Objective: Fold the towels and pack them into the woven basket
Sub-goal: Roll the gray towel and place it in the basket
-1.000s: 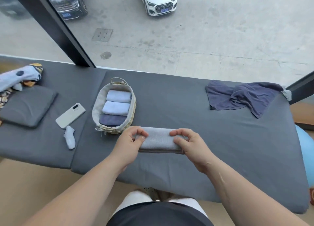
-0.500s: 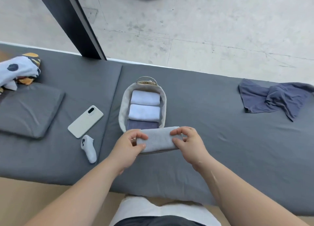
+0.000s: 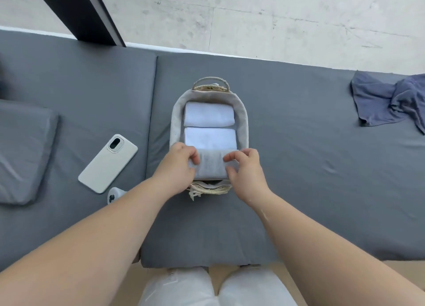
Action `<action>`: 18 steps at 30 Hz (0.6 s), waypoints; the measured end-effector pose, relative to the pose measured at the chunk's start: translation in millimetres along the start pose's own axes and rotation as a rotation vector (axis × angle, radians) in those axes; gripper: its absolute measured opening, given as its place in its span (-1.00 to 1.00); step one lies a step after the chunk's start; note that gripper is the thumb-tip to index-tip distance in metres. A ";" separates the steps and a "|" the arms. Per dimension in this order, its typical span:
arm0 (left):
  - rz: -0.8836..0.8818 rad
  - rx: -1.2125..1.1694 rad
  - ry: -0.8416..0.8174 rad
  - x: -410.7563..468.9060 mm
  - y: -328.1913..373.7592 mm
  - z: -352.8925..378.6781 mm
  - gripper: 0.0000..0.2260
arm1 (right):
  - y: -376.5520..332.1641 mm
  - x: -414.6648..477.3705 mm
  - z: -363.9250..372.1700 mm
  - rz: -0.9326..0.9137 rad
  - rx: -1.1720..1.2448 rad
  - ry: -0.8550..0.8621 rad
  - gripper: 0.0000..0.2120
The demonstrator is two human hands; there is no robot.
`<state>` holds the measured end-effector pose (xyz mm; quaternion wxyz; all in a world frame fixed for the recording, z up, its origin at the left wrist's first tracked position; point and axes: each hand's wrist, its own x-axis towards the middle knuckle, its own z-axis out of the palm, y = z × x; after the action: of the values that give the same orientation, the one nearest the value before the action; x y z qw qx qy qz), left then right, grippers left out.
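left hand (image 3: 178, 165): mine, pinched on the left end of the folded grey towel (image 3: 211, 165), thumb under, fingers curled over the top edge. Holding it so the fold doesn't spring open.
right hand (image 3: 245, 172): mine, same pinch on the right end, fingertips on top. Two-end grip keeps the roll tight and level.
grey towel: over the near end of the woven basket (image 3: 243, 121), right behind the second white towel (image 3: 210, 138). Can't tell if it's seated or just above the slot; my hands cover both ends.
basket contents: far white towel (image 3: 208, 117) at the handle end, second white one touching it, both lying crosswise in a row. Crosswise so each fills the width and more fit in line.
near slot: hidden under the grey towel; can't say what's below it.
basket: on the grey cushion (image 3: 299, 167), long axis pointing away from me, so I load from the near end.
step: placing, I'd judge; next is push down and let go evenly, else the fold loosens.
left to do: crumpled dark blue towel (image 3: 391, 98) far right, well apart, not folded.
clutter: phone (image 3: 108, 163) left of the basket, out of the way.
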<state>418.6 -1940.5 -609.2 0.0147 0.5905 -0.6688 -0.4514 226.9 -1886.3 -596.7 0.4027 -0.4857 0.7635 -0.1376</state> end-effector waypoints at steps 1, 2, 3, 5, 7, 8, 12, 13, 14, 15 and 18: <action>0.029 0.041 0.000 3.9 -1.6 2.2 -0.81 | 1.4 1.2 2.0 -0.006 -0.037 -0.004 -0.83; 0.054 0.085 0.006 7.2 -3.3 3.9 -0.81 | 3.0 2.4 3.2 -0.011 -0.078 -0.016 -0.83; 0.080 0.130 0.013 9.7 -4.7 5.1 -0.82 | 4.3 3.5 3.6 -0.012 -0.125 -0.041 -0.83; 0.135 0.238 0.019 11.9 -7.6 7.0 -0.87 | 6.8 6.4 4.5 -0.030 -0.260 -0.111 -0.78; 0.179 0.398 0.007 10.8 -10.1 11.3 -0.91 | 10.6 11.8 5.8 -0.078 -0.391 -0.164 -0.72; 0.204 0.493 0.007 9.7 -11.1 14.5 -0.89 | 12.5 14.0 5.5 -0.125 -0.433 -0.169 -0.71; 0.298 0.743 0.064 6.5 -12.3 14.4 -0.84 | 20.3 23.2 1.6 -0.403 -0.668 -0.071 -0.87; 0.344 0.789 0.059 5.8 -13.4 12.4 -0.83 | 19.4 24.6 -1.9 -0.470 -0.766 -0.065 -0.86; 0.399 0.830 0.041 4.5 -15.0 10.6 -0.82 | 18.0 23.9 -5.5 -0.554 -0.855 -0.094 -0.84; 0.452 0.855 0.012 2.6 -17.3 9.1 -0.79 | 17.5 22.7 -8.9 -0.650 -0.934 -0.143 -0.82; 0.510 0.858 -0.099 -6.8 -25.2 0.2 -0.53 | 22.3 18.9 -20.4 -0.850 -1.126 -0.341 -0.58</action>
<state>440.1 -1932.2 -621.5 -0.1513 0.3389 -0.9171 -0.1453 193.8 -1895.2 -606.2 0.1167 -0.8889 0.3905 0.2093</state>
